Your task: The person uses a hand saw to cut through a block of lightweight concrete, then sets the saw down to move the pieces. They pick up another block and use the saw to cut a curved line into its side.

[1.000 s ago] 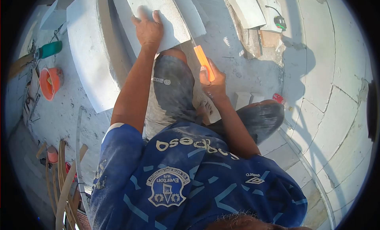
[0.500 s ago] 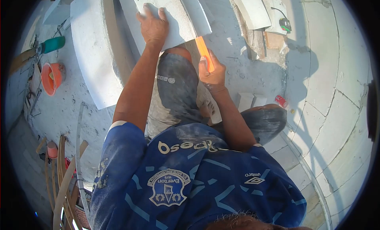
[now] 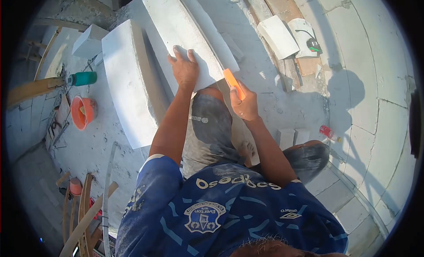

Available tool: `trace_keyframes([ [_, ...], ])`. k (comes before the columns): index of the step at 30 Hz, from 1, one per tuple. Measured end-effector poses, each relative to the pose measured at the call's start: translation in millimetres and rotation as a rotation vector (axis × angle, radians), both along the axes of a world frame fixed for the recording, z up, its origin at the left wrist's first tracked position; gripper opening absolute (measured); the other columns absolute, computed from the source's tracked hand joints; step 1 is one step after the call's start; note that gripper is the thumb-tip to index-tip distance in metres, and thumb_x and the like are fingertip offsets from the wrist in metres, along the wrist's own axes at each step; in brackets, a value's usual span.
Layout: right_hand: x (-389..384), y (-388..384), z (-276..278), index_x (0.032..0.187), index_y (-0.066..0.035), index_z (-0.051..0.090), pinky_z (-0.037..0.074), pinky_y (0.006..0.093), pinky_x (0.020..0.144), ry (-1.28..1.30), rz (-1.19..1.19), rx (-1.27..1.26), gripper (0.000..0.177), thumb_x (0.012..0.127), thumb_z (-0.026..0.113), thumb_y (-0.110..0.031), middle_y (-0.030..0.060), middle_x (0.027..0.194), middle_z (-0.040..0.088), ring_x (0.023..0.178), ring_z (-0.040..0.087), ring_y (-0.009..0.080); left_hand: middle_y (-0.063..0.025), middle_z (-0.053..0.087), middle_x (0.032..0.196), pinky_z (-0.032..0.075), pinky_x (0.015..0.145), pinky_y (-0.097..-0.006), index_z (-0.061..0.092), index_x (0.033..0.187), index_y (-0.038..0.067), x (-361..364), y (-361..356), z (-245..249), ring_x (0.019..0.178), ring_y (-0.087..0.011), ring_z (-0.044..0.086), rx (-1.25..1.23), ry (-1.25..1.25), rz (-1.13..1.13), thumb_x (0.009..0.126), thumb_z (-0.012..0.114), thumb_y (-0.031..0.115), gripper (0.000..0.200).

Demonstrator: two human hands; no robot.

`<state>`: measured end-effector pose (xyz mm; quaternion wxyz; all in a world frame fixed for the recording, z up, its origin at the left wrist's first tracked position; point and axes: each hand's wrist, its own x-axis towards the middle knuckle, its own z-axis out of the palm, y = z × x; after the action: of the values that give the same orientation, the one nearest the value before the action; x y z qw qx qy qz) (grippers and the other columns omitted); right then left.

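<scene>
My left hand lies flat with fingers apart on a long white block, holding nothing. My right hand is wrapped round the orange handle of a handsaw at the block's near end. A dark narrow slit runs lengthwise along the block from the handle, with a thinner white strip on its right side. The saw's blade is mostly hidden in that slit. My bent knee is just below the block's near end.
A second long white block lies to the left. Further left are a green bottle and an orange bucket. At right are curved white pieces, a tape measure and a red-labelled bottle. Wooden strips stand lower left.
The whole view has shifted, so things appear lower and further right. The orange handle has come slightly closer to the block's end. My left hand stays on the block.
</scene>
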<state>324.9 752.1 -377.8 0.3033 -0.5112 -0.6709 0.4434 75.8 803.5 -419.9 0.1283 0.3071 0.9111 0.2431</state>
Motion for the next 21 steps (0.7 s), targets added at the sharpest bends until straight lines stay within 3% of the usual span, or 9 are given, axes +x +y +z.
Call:
trace_keyframes([
  [2,-15.3,15.0,7.4,0.128,0.004,0.069,0.057,0.0326,0.082,-0.058,0.035,-0.095,0.033,0.102,0.061,-0.014,0.0196,0.096,0.075,0.089,0.074,0.0198,-0.0387,0.027,0.162,0.054,0.106,-0.0546,0.03,0.166,0.008,-1.5,-10.2,3.1,0.124,-0.0548,0.063,-0.02,-0.012,0.017,0.107,0.051,0.051,0.076],
  [3,-16.8,14.4,4.5,0.126,0.005,0.069,0.058,0.0352,0.082,-0.051,0.026,-0.058,0.033,0.101,0.062,-0.015,0.0224,0.095,0.076,0.092,0.077,0.0261,-0.0384,0.028,0.162,0.054,0.106,-0.0548,0.029,0.166,0.008,-1.2,-10.3,1.6,0.123,-0.0546,0.063,-0.015,-0.001,0.015,0.107,0.051,0.051,0.076],
  [7,-20.7,13.1,4.1,0.126,0.007,0.069,0.059,0.0367,0.082,0.037,-0.022,0.07,0.035,0.1,0.063,-0.016,0.0252,0.096,0.076,0.092,0.079,0.0302,-0.0386,0.028,0.162,0.053,0.105,-0.0553,0.029,0.166,0.008,-0.1,-5.2,5.2,0.123,-0.0548,0.063,-0.006,-0.02,-0.005,0.107,0.05,0.051,0.076],
  [13,-17.5,9.3,10.4,0.125,0.01,0.069,0.059,0.0374,0.082,-0.034,-0.04,0.039,0.039,0.099,0.067,-0.018,0.0288,0.097,0.076,0.093,0.079,0.0351,-0.0413,0.027,0.16,0.051,0.109,-0.0546,0.028,0.166,0.005,-2.1,-8.9,2.7,0.125,-0.0576,0.06,0.039,-0.059,-0.04,0.107,0.051,0.05,0.077],
  [16,-19.5,10.9,6.9,0.125,0.01,0.069,0.06,0.0389,0.081,-0.055,-0.033,0.037,0.039,0.099,0.068,-0.019,0.0293,0.097,0.076,0.09,0.078,0.0379,-0.0423,0.029,0.159,0.05,0.111,-0.0543,0.027,0.166,0.004,-4.9,-10.9,-3.5,0.128,-0.0582,0.058,0.079,-0.069,-0.055,0.107,0.051,0.052,0.08],
  [18,-21.3,9.7,-2.1,0.115,0.009,0.073,0.057,0.0461,0.064,0.036,-0.095,0.162,0.043,0.097,0.068,-0.029,0.0297,0.074,0.069,0.069,0.072,0.0454,-0.0424,0.03,0.158,0.05,0.111,-0.0544,0.027,0.166,0.004,-7.7,-11.8,-9.1,0.129,-0.0582,0.057,0.079,-0.066,-0.056,0.106,0.051,0.054,0.081],
  [21,-18.2,10.9,-3.3,0.116,0.01,0.073,0.057,0.0466,0.064,0.063,-0.078,0.139,0.044,0.097,0.067,-0.03,0.0303,0.074,0.069,0.07,0.072,0.0451,-0.0418,0.034,0.156,0.05,0.111,-0.0546,0.028,0.165,0.003,-4.8,-10.1,-15.4,0.13,-0.0576,0.057,0.07,-0.029,-0.059,0.105,0.052,0.056,0.084],
])
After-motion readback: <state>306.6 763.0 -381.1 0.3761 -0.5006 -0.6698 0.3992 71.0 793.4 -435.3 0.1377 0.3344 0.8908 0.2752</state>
